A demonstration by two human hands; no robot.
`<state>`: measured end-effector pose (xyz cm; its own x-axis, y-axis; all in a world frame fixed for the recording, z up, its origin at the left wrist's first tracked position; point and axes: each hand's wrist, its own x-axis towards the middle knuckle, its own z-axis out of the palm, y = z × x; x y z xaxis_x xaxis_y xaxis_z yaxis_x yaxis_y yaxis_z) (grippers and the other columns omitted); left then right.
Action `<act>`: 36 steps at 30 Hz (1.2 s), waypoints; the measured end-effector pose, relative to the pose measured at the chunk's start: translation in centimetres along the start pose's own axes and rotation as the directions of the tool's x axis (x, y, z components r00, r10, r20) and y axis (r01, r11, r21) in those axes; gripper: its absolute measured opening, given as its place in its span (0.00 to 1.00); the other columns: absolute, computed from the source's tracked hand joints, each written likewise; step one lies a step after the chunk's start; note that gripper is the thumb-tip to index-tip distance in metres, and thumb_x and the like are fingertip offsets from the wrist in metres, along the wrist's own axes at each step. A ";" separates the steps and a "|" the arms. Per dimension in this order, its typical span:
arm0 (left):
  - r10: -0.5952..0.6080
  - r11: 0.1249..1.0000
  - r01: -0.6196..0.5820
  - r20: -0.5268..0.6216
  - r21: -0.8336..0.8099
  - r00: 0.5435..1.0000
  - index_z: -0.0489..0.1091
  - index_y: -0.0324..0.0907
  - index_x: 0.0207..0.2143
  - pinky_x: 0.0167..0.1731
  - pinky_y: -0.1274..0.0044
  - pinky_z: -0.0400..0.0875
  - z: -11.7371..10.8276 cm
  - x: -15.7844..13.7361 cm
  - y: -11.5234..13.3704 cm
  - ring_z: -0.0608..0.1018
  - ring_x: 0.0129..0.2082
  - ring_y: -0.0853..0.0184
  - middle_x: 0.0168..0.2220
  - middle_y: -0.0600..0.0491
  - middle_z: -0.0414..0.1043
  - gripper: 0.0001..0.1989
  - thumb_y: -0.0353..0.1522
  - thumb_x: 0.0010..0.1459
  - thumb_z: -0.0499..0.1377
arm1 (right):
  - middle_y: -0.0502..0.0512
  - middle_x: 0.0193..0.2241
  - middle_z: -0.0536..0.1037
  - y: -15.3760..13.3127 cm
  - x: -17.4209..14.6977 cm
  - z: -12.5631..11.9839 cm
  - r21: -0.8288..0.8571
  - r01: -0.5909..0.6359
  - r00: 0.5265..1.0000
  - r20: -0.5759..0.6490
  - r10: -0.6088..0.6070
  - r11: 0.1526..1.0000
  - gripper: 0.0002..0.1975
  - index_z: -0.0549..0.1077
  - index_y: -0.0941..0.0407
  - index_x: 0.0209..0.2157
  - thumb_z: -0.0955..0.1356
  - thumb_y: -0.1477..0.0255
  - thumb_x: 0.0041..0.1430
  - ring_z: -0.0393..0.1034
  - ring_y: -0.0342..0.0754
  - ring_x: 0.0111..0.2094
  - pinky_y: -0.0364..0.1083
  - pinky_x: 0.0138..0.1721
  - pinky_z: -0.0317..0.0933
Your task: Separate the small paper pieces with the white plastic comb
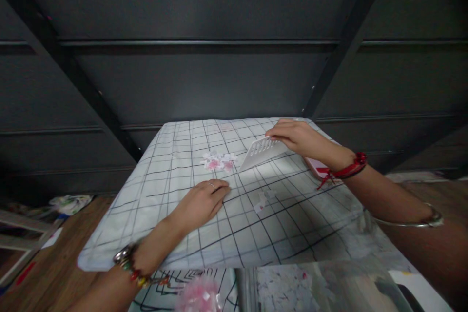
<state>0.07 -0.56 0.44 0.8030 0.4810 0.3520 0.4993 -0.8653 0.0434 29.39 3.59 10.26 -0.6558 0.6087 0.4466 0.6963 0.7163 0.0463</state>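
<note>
My right hand [296, 137] pinches the upper edge of a white slotted plastic sheet [258, 154]. The sheet is tilted above the table, with a row of oval holes near the top. Palm down on the grid-patterned cloth, my left hand [204, 200] rests with its fingers loosely bent and nothing visible in them. Just beyond it lies a cluster of pink and white paper-like pieces [218, 161]. A small whitish scrap [263, 201] is on the cloth between my hands, nearer me than the sheet.
The table cloth [146, 209] has black grid lines. A pink-red flat object [317, 168] lies partly under my right wrist. Close to me are a pink fluffy bundle [199, 295] and a clear plastic container [285, 287]. A dark panelled wall [204, 83] stands behind the table.
</note>
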 end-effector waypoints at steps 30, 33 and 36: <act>-0.026 0.999 0.026 0.001 -0.031 1.000 0.68 0.36 0.45 0.42 0.71 0.72 0.1 0.0 0.0 0.75 0.41 0.64 0.45 0.46 0.71 0.14 0.26 0.63 0.46 | 0.54 0.30 0.75 0.7 -1.7 -1.7 -0.123 -0.026 1.000 -0.015 0.024 0.992 0.13 0.73 0.56 0.36 0.58 0.77 0.59 0.67 0.46 0.33 0.45 0.35 0.61; -0.015 1.000 0.015 0.006 -0.013 1.000 0.68 0.36 0.45 0.42 0.71 0.71 0.0 0.1 0.1 0.75 0.42 0.64 0.44 0.46 0.71 0.14 0.26 0.63 0.45 | 0.54 0.27 0.74 -1.2 -3.7 -1.2 -0.157 -0.030 0.999 -0.016 0.028 0.987 0.12 0.72 0.57 0.34 0.58 0.77 0.59 0.67 0.46 0.32 0.45 0.35 0.62; 0.001 0.999 -0.003 0.052 0.045 0.999 0.68 0.37 0.44 0.43 0.71 0.71 -0.3 0.3 0.4 0.75 0.42 0.64 0.44 0.46 0.72 0.15 0.25 0.63 0.44 | 0.54 0.28 0.73 -3.3 -5.2 -0.9 -0.144 -0.040 0.999 -0.024 0.037 0.989 0.12 0.71 0.57 0.33 0.58 0.79 0.58 0.67 0.46 0.32 0.46 0.35 0.62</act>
<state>0.45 -0.81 0.88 0.8192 0.4870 0.3030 0.5110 -0.8596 0.0000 30.76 -2.30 8.61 -0.6225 0.6264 0.4692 0.7567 0.6346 0.1568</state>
